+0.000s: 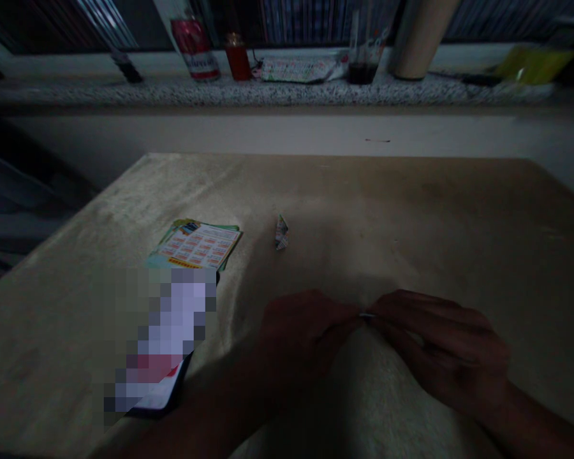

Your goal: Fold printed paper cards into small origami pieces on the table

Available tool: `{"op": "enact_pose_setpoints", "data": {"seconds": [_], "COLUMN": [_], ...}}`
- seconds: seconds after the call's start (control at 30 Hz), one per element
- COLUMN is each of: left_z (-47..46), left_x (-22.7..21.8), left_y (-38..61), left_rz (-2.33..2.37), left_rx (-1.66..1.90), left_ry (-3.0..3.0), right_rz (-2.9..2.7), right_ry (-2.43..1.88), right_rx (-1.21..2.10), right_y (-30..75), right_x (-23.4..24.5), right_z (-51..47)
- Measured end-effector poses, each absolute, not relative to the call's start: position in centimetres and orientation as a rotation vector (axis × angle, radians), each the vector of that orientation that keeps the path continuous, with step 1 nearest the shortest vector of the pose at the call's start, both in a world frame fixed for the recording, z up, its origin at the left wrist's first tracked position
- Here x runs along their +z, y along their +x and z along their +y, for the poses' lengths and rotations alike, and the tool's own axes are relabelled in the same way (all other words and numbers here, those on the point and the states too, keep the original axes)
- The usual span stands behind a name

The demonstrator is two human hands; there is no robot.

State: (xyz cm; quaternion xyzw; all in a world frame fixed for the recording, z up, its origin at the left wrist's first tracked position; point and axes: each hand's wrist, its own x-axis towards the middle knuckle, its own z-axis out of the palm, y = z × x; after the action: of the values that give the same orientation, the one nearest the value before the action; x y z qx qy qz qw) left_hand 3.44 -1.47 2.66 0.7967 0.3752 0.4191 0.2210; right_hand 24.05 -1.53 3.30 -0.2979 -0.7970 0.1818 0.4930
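My left hand and my right hand meet fingertip to fingertip low over the table. Both are closed in a pinch on a small piece of paper. Only its thin pale edge shows between the fingers; the rest is hidden. Farther back lies a small folded paper piece with printed colours, touched by neither hand. To the left is a stack of printed cards, the top one carrying a grid of orange and white boxes.
A phone, its screen largely blurred out, lies left of my left forearm. On the stone windowsill behind the table stand a red can, a red bottle, a clear cup with dark liquid and a tan cylinder.
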Motion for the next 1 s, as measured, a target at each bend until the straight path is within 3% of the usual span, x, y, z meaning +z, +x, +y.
{"op": "enact_pose_setpoints", "data": {"seconds": [0.17, 0.47, 0.8, 1.0], "left_z": [-1.1, -0.9, -1.4, -0.7], "left_x": [2.8, 2.7, 2.1, 2.5], "left_y": [3.2, 3.0, 2.9, 3.5], "left_rz": [1.118, 1.032, 0.889, 1.106], "left_rx": [0.919, 0.923, 1.006, 0.820], "left_ry": [1.916, 1.768, 2.197, 1.682], "right_rz": [-1.931, -1.902, -1.799, -1.815], "right_ry": [-0.766, -0.951, -1.047, -1.081], "right_rx": [0.467, 0.567, 0.775, 0.898], "right_y": [24.1, 24.2, 23.9, 24.1], "right_x": [3.5, 2.5, 2.9, 2.6], "right_z": [-1.5, -1.6, -1.9, -1.1]}}
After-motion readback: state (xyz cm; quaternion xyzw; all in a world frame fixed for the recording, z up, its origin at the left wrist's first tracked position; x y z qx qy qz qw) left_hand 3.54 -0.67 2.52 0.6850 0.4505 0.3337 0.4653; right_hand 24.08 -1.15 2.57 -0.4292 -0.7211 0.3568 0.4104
